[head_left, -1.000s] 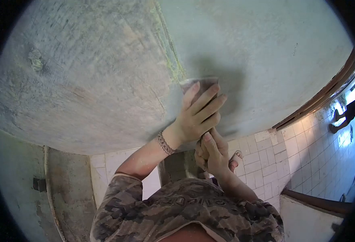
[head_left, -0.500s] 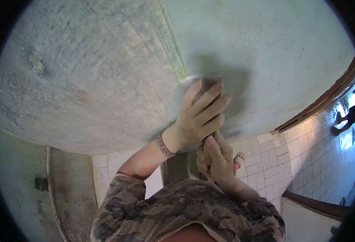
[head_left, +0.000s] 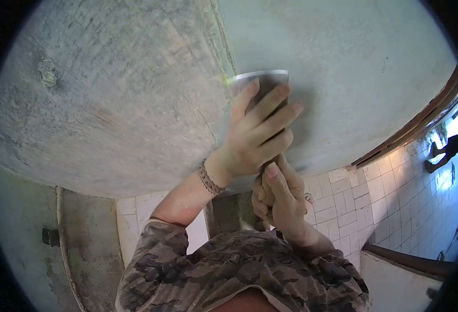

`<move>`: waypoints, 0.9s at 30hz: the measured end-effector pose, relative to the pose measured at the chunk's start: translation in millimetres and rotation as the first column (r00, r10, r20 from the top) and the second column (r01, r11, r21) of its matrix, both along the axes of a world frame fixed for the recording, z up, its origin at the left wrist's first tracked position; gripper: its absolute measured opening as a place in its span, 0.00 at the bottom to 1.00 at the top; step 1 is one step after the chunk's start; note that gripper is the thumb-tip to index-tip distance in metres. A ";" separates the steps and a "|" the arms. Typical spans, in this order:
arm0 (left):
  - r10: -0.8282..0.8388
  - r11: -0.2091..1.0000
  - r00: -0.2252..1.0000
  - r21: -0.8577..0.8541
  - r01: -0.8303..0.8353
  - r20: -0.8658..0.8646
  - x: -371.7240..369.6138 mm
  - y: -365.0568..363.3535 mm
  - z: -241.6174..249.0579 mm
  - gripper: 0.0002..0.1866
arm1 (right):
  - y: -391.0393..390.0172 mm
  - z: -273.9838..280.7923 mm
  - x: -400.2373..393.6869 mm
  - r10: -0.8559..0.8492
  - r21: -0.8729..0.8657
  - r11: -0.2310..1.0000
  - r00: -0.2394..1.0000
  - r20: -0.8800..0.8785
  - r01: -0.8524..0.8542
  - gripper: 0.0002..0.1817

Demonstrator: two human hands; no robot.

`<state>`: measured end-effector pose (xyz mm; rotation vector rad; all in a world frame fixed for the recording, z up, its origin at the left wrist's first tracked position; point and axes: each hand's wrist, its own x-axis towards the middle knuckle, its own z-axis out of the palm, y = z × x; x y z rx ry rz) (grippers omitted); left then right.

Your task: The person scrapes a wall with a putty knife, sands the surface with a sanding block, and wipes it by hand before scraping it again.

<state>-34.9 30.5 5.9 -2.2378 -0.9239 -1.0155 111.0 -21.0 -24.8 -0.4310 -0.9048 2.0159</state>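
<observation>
A wide scraper (head_left: 271, 76) with a pale, bright front edge lies against the wall, close to the ragged greenish seam (head_left: 222, 44) where the scraped grey area meets the smooth painted one. My left hand (head_left: 260, 127), a bracelet at its wrist, holds the scraper's blade with its fingers spread over the back. Below it my right hand (head_left: 280, 195) is wrapped around the handle, which is mostly hidden by both hands.
Rough grey wall surface (head_left: 119, 99) spreads to the left, and smooth pale green paint (head_left: 353, 62) to the right. A brown frame edge (head_left: 411, 125) borders the right side. Tiled floor (head_left: 338, 208) lies below. At far right another person's legs (head_left: 442, 153) show.
Both hands and the scraper have moved up along the wall beside the seam. More of the blade's bright edge shows now.
</observation>
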 end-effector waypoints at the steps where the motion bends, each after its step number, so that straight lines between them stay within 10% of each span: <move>1: 0.010 1.000 1.000 -0.025 -0.011 -0.028 -1.2 0.1 -5.8 0.10 | -0.3 -4.3 1.3 0.018 -0.001 1.000 0.999 0.036 -0.018 0.27; 27: -0.015 0.999 1.000 0.041 0.015 -0.008 2.6 2.6 7.6 0.08 | -0.7 7.6 -0.7 -0.048 0.027 0.998 0.999 -0.011 0.048 0.24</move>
